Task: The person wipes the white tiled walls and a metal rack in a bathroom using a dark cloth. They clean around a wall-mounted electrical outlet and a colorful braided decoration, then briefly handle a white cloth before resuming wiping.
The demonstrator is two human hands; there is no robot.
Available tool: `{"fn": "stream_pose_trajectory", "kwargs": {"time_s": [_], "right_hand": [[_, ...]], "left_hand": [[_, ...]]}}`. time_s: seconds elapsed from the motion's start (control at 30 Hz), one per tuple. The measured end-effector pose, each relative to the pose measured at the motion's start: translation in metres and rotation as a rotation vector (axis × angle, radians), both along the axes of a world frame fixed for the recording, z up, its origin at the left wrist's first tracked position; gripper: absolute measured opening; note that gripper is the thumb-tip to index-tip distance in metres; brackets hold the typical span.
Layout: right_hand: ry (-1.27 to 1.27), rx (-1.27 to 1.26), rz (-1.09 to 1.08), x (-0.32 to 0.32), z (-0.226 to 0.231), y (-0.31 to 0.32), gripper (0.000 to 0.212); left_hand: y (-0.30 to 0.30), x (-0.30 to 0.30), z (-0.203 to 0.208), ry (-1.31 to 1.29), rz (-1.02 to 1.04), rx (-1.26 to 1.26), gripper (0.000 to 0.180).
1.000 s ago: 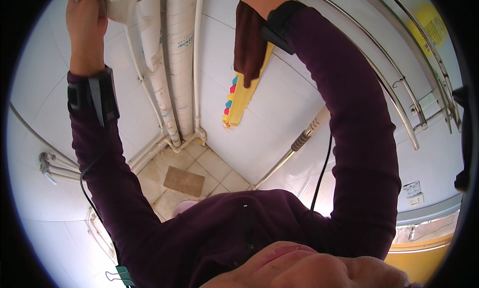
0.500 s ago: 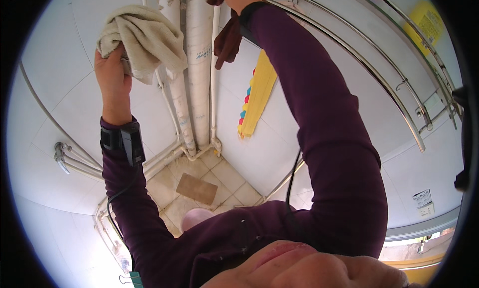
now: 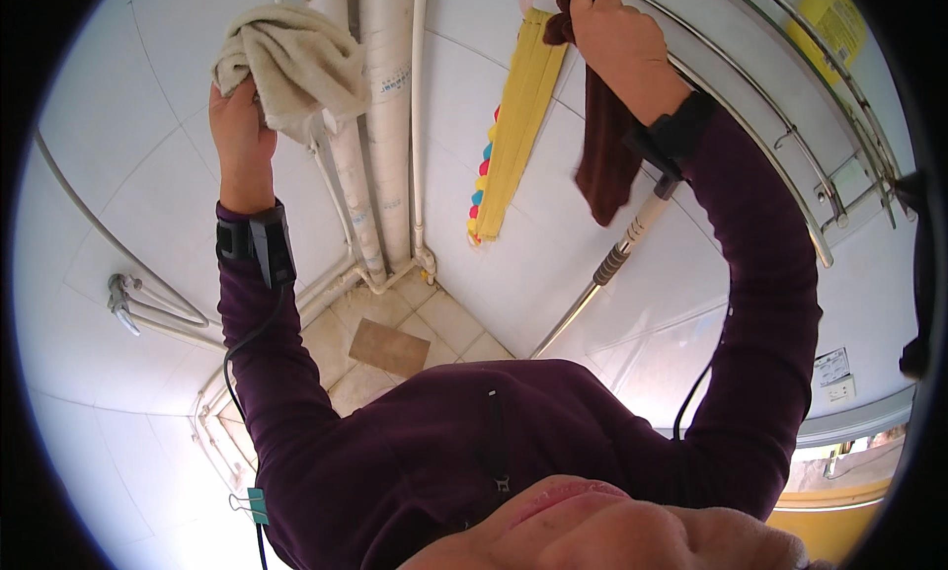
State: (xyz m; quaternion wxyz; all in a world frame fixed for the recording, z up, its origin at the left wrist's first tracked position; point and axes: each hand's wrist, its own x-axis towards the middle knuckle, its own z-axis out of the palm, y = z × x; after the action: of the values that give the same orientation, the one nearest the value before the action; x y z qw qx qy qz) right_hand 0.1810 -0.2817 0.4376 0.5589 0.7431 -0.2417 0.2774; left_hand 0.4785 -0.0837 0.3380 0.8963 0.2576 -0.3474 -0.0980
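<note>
While lowered, beige towel [image 3: 292,65] stays gripped.

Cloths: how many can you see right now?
3. A beige cloth gripped in the left hand, a dark red cloth held by the right hand, and a yellow cloth hanging between them. More may be out of view.

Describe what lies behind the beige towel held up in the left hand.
Behind the beige towel, gripped by the left hand, white pipes run down the tiled wall. The stretch of pipe directly under the cloth is covered.
</note>
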Motion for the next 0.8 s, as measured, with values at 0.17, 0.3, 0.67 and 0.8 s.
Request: {"fn": "stream_pose_trajectory", "kwargs": {"time_s": [0.17,0.3,0.67,0.8], "right_hand": [[-0.033,-0.080,0.049,0.074,-0.006,-0.037,0.021],[-0.071,0.001,0.153,0.142,-0.005,-0.062,0.020],[0.216,-0.005,-0.231,0.238,0.000,-0.070,0.015],[0.134,0.263,-0.290,0.251,-0.002,-0.079,0.013]], "left_hand": [[0.012,0.008,-0.011,-0.036,0.083,0.054,0.031],[0.021,0.006,-0.025,0.018,0.106,0.086,0.034],[0.043,0.000,-0.057,0.126,0.153,0.193,0.034],[0.055,-0.013,-0.069,0.131,0.078,0.202,0.034]]}}
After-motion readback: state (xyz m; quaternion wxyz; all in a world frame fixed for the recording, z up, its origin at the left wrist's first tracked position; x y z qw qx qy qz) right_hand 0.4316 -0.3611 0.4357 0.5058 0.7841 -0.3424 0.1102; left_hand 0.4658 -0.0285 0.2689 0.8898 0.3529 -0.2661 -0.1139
